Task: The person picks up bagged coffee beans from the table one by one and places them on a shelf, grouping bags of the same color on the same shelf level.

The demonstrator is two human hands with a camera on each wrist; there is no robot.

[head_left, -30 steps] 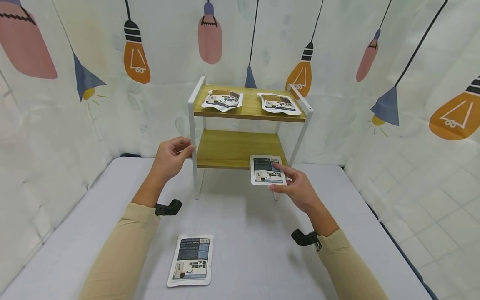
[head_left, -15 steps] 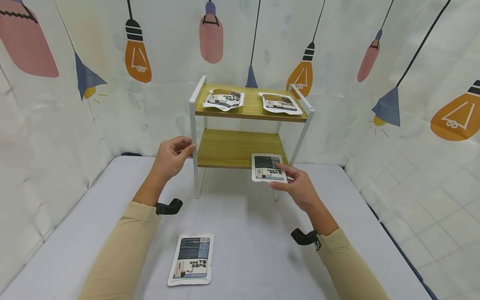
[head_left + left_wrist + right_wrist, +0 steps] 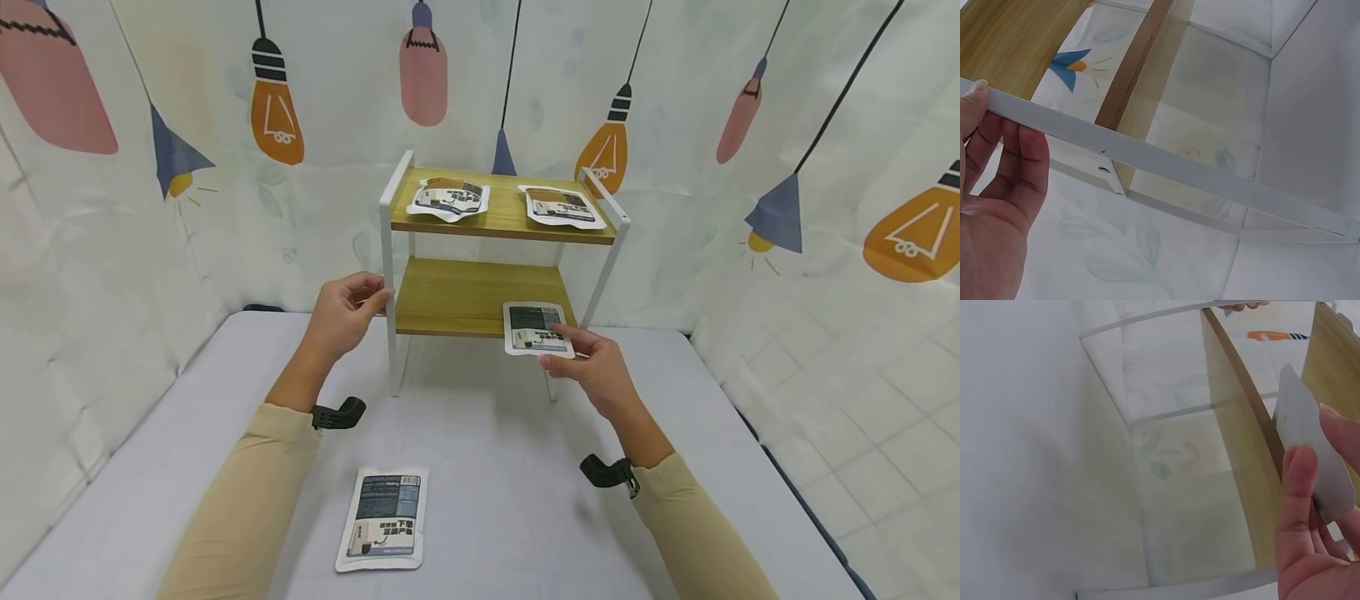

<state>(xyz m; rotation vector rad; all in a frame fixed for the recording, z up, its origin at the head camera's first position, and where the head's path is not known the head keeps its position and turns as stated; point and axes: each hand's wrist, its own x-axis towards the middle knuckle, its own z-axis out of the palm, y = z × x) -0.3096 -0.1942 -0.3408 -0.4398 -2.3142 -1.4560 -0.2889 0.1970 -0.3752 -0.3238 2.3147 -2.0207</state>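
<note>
My right hand (image 3: 588,367) pinches a flat white pouch (image 3: 534,327) with a dark printed label, thumb on one face and fingers on the other. The pouch overlaps the front right edge of the lower shelf board; in the right wrist view its pale plain side (image 3: 1313,447) shows beside that board. With thumb and fingers my left hand (image 3: 341,317) grips the white front-left post (image 3: 1141,150) of a small two-tier rack (image 3: 480,323). On the rack's top board lie two similar pouches, one at left (image 3: 448,198) and one at right (image 3: 562,207).
Another printed pouch (image 3: 382,518) lies flat on the white-covered table (image 3: 480,467), between the forearms and nearer to me. A patterned cloth backdrop (image 3: 315,217) hangs close behind the rack. White frame posts bound the rack's sides.
The pouch in my right hand has moved slightly up and forward, further over the lower board. My left hand keeps its hold on the post.
</note>
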